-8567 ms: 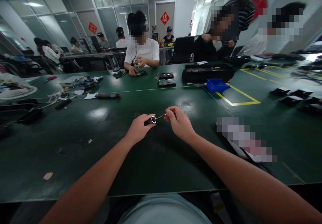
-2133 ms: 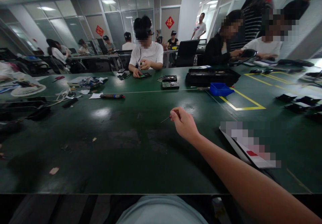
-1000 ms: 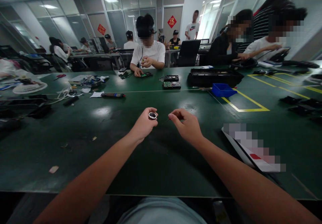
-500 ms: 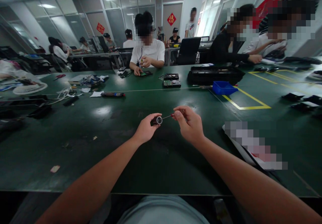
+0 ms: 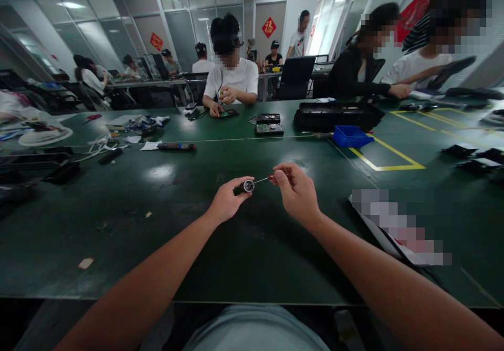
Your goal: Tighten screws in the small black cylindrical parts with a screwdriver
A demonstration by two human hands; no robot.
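Observation:
My left hand (image 5: 227,200) is closed round a small dark cylinder (image 5: 248,186) with a silvery ring at its round end, which faces me. The inside of that end is too small to make out. In my right hand (image 5: 296,193) is a screwdriver (image 5: 271,177) with a reddish handle, pinched between thumb and fingers. Its thin metal shaft slants left and down to the rim of the cylinder's end. Whether the tip touches the cylinder or goes into it, I cannot tell. Both hands are above the green table (image 5: 252,256).
Ahead lie two hard drives (image 5: 269,130), a long black casing (image 5: 338,115) and a blue bin (image 5: 352,136). A dark tool-like cylinder (image 5: 177,146) lies left of centre. A pale flat packet (image 5: 397,230) lies right of my forearm. Across the table a person (image 5: 230,80) handles a circuit board.
My right hand and the screwdriver have shifted very slightly up. The left hand keeps its hold on the cylinder. At the far right, a person now holds up a dark flat object.

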